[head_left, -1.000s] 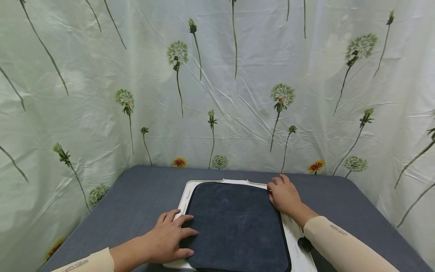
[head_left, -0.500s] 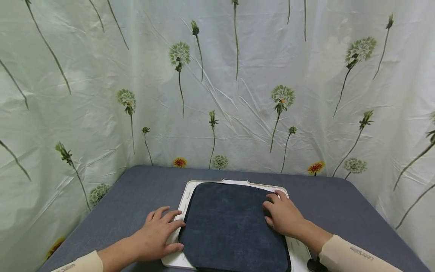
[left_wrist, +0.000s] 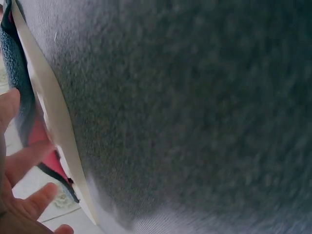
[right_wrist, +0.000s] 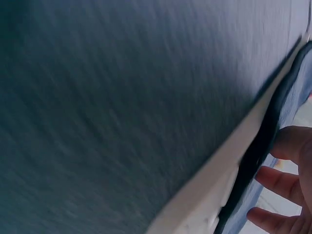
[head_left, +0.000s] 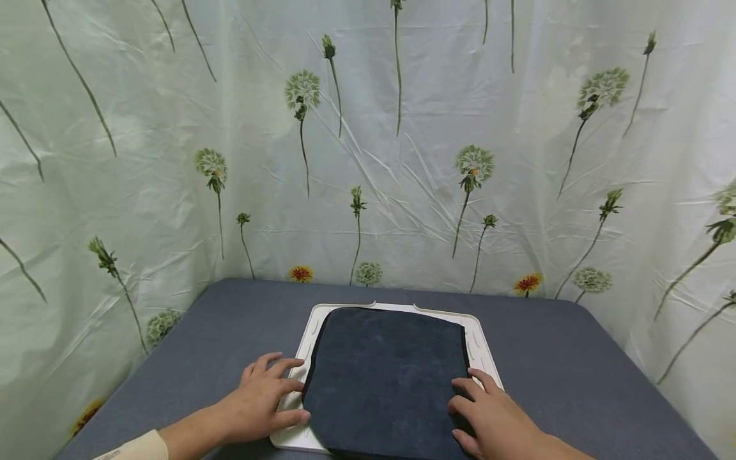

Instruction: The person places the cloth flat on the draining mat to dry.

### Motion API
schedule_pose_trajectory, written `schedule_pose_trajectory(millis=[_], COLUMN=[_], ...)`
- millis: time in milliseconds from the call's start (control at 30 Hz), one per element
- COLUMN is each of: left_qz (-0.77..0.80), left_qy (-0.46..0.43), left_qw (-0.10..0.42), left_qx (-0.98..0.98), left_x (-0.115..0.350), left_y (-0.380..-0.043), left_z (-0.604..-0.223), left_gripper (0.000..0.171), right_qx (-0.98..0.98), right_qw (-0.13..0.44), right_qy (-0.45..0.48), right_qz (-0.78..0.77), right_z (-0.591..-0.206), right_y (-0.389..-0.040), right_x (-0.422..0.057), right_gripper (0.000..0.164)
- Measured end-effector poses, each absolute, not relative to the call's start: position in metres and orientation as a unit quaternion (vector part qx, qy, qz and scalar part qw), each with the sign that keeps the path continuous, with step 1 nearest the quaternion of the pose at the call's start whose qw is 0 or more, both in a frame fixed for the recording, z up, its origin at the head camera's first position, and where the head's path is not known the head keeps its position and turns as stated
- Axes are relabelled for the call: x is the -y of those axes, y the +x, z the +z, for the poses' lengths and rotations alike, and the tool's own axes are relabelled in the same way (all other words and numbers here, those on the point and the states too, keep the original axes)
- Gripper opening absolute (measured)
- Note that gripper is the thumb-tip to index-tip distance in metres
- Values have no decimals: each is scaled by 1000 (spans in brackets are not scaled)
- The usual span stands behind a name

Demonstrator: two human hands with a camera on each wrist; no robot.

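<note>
A navy, soft-looking mat (head_left: 385, 383) lies over a white plastic board (head_left: 483, 351), whose rim shows around it. At the mat's left edge, my left hand (head_left: 259, 396) is spread, its fingertips over the board's rim. In the left wrist view, the mat's edge (left_wrist: 14, 58) bulges up from the board, and pink-red material (left_wrist: 41, 136) shows below it. My right hand (head_left: 494, 415) has slightly bent fingers on the mat's right edge. The right wrist view shows its fingers along the mat's black border (right_wrist: 258, 141); I cannot tell how firmly they press.
The board rests on a table with a grey-blue cover (head_left: 247, 326). Behind and beside the table hangs a pale curtain (head_left: 402, 160) printed with dandelions. Table surface extends left, right and beyond the board.
My right hand has slid from the mat's far right corner towards me along its right edge. My left hand has drawn back left, from on the mat to its edge.
</note>
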State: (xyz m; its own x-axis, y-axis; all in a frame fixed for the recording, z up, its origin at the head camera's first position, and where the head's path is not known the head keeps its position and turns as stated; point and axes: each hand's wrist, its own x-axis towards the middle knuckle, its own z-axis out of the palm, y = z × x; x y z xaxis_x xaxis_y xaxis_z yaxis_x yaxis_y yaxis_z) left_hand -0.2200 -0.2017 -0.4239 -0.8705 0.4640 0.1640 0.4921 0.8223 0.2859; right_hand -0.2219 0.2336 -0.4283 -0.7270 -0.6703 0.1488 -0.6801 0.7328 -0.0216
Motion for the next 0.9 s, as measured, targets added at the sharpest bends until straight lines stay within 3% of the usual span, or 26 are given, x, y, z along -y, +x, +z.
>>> schedule_pose_trajectory(millis=[133, 467, 567, 900], left_qz=[-196, -286, -302, -308], left_qy=[-269, -253, -237, -197], left_qw=[47, -35, -61, -90], left_qx=[942, 924, 922, 926], left_x=[200, 196, 196, 191], left_y=[-218, -221, -222, -220], left_z=[-425, -424, -422, -415], left_gripper=[39, 12, 14, 27], right_qx=[914, 869, 854, 836], right_qw=[103, 221, 262, 278], right_qy=[393, 441, 448, 472], right_qz=[22, 41, 33, 34], right_z=[-439, -462, -465, -457], right_y=[-214, -198, -195, -199], right_x=[-240, -248, -248, -253], right_gripper=[21, 25, 23, 21])
